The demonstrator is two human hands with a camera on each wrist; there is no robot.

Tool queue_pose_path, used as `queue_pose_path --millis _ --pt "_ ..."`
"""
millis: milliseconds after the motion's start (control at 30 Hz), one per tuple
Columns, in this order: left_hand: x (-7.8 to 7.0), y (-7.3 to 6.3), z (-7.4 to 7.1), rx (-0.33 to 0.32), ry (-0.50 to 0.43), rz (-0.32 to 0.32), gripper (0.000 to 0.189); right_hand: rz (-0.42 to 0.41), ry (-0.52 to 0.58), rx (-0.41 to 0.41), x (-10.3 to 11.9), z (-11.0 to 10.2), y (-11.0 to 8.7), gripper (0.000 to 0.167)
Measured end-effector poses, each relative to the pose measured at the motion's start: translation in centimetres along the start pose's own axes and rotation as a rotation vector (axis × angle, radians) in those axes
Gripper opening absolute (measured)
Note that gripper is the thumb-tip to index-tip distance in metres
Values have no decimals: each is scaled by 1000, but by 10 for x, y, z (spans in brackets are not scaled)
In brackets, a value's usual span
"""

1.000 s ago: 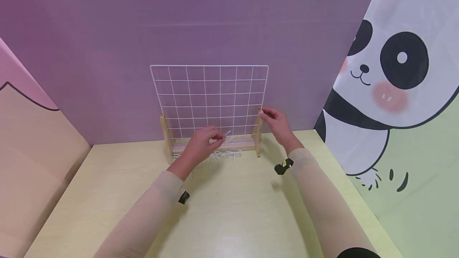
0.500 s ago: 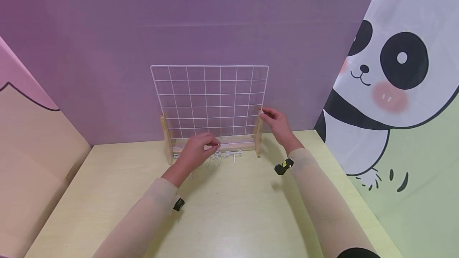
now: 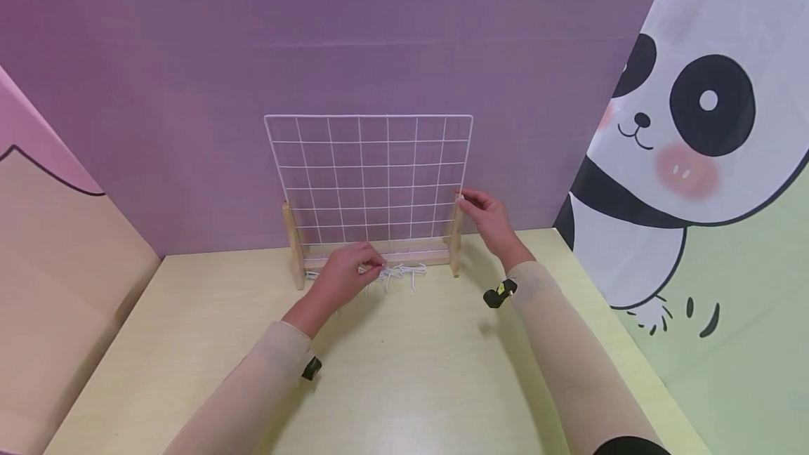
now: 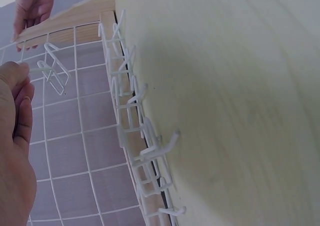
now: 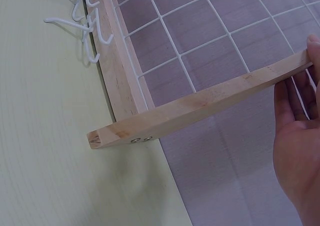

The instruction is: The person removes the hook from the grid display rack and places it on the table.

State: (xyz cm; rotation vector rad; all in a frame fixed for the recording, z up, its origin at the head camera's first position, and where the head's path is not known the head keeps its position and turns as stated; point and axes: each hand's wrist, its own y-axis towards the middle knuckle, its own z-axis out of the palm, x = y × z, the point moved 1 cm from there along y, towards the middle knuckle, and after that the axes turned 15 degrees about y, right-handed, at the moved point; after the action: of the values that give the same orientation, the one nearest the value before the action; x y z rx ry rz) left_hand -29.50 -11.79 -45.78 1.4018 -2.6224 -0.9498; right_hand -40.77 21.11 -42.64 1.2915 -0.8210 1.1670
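Note:
A white wire grid panel (image 3: 369, 116) stands upright in a wooden stand. My left hand (image 3: 344, 276) is low in front of the grid and pinches a white wire hook (image 4: 52, 72) between thumb and fingers. That hook overlaps the mesh in the left wrist view; the head view hides it behind the fingers. My right hand (image 3: 491, 223) grips the top of the stand's right wooden post (image 5: 200, 102), at the grid's side wire, thumb on one side and fingers on the other. Several more white hooks (image 4: 155, 153) lie along the stand's bottom bar.
The stand's left wooden post (image 3: 293, 248) is beyond my left hand. Under everything is a pale wooden table (image 3: 404, 385), its back edge against a purple wall (image 3: 189, 125). A panda-printed panel (image 3: 708, 188) borders the right side.
My left hand has moved down and slightly left, lowering the hook from in front of the mesh toward the stand's bottom bar. The right hand has kept its place on the post.

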Motion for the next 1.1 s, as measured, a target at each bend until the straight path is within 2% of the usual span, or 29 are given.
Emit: queue_pose_path --millis 133,367,600,767,1100 --pt "1 -3 3 22 7 6 15 0 -3 -1 0 0 0 38" --pt "5 -7 8 37 52 57 14 17 -6 -8 -1 -1 -1 39" --pt "5 -9 13 102 113 76 13 11 18 -5 0 -1 -1 39" --pt "6 -9 15 121 130 98 13 12 17 0 1 -1 -1 40" --pt "7 -8 23 215 129 51 10 33 19 4 2 -1 -1 41"
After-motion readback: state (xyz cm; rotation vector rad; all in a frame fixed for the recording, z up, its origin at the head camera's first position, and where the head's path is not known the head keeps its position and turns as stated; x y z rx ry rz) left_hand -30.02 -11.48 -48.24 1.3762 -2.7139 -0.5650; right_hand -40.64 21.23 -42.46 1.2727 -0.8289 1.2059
